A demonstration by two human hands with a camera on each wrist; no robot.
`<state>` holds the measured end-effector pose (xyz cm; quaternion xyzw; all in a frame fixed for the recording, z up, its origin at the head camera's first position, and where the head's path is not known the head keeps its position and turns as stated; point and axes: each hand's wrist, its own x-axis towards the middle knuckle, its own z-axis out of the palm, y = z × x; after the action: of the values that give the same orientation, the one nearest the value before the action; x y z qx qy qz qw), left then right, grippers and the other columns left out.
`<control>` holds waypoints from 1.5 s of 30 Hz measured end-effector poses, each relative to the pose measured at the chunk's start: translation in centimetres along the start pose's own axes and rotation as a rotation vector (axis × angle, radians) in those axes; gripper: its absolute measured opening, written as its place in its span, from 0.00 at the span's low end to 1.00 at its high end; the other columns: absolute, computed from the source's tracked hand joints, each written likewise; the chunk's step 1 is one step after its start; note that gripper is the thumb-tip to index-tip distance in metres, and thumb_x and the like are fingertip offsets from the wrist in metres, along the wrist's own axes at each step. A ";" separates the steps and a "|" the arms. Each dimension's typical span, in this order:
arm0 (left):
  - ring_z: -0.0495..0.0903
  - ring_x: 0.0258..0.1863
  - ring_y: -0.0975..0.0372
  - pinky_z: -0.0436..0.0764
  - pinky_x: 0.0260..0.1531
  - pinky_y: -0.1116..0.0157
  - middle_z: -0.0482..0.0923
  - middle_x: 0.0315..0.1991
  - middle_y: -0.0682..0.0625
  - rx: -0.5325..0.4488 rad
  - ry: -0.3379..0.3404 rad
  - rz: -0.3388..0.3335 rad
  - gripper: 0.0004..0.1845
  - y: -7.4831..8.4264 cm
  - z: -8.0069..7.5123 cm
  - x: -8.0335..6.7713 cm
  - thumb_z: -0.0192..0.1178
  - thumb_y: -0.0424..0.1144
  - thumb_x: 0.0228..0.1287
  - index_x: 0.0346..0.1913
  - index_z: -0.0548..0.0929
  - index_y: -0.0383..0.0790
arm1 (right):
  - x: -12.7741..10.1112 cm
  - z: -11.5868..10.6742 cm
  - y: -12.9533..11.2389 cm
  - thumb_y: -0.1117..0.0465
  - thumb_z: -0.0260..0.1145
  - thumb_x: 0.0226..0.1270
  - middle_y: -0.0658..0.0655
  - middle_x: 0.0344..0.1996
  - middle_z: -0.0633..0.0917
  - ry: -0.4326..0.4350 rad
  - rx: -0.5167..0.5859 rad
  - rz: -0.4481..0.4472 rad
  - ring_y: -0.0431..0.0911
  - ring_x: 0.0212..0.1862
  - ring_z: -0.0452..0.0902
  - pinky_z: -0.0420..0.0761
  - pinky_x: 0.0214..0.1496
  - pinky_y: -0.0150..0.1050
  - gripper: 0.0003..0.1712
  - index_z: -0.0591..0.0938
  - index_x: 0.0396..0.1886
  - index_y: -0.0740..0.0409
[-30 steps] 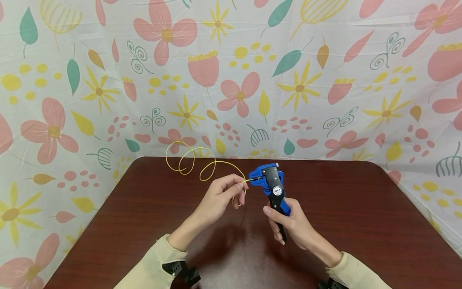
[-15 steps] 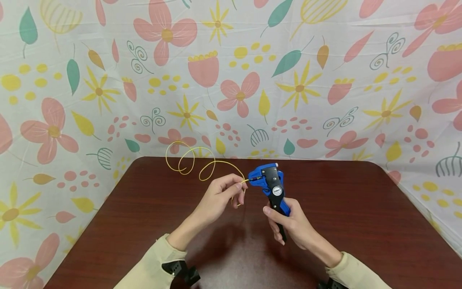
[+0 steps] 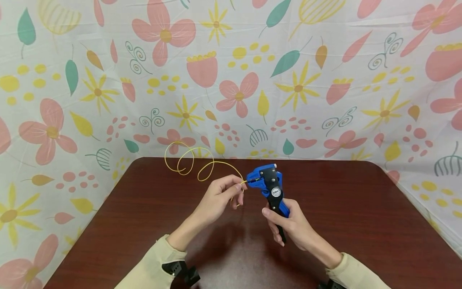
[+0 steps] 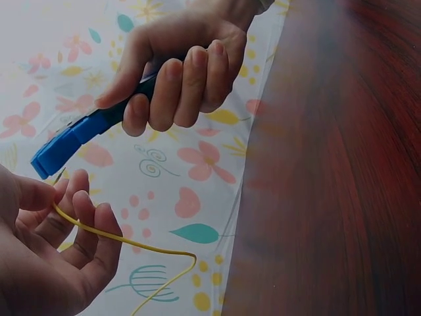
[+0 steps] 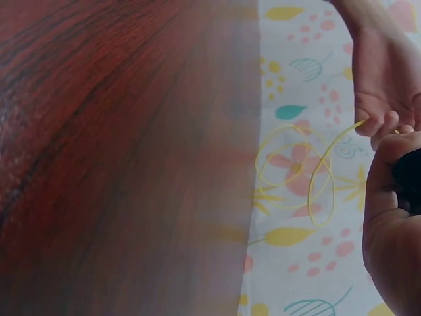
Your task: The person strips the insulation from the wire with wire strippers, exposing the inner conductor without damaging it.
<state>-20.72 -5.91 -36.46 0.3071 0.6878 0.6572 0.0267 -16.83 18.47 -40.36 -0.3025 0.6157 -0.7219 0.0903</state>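
Observation:
In the head view my left hand [image 3: 223,192] pinches a thin yellow wire [image 3: 224,162] near one end, between thumb and index finger. The short piece past the fingertips reaches the front of a blue and black wire stripper [image 3: 271,176]. My right hand [image 3: 294,222] grips the stripper's handles, holding it upright above the table with its head toward the left hand. In the left wrist view, the stripper's blue head [image 4: 62,148] is just above the left fingertips, and the wire [image 4: 141,243] trails across the palm side of the fingers. The right hand hides much of the handles.
Behind the hands, the wire's loose loops spread over the far left part of the dark brown wooden table [image 3: 343,200]. A white floral-print cloth [image 3: 238,52] hangs behind the table's far edge. Each wrist wears a black camera mount [image 3: 182,273].
Both hands keep their holds on the wire and the stripper. In the head view everything has shifted very slightly left, background included.

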 end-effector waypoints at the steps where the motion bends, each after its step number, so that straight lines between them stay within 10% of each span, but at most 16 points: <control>1: 0.74 0.22 0.54 0.80 0.27 0.63 0.79 0.26 0.35 0.002 0.002 0.000 0.09 0.0 0.0 0.0 0.51 0.32 0.82 0.45 0.82 0.32 | 0.0 0.0 0.0 0.71 0.53 0.82 0.68 0.15 0.70 0.000 -0.002 -0.001 0.54 0.10 0.70 0.74 0.09 0.46 0.07 0.72 0.41 0.72; 45: 0.74 0.22 0.55 0.78 0.27 0.65 0.78 0.26 0.38 -0.012 0.016 -0.027 0.08 0.0 -0.5 -0.2 0.52 0.30 0.80 0.44 0.82 0.32 | -3.1 -5.3 0.0 0.63 0.56 0.85 0.65 0.15 0.73 0.142 -0.096 0.234 0.47 0.12 0.72 0.77 0.13 0.47 0.17 0.69 0.34 0.73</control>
<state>-20.75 -6.41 -36.45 0.2921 0.6882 0.6634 0.0319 -17.28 24.45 -41.70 -0.1808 0.6854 -0.6958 0.1157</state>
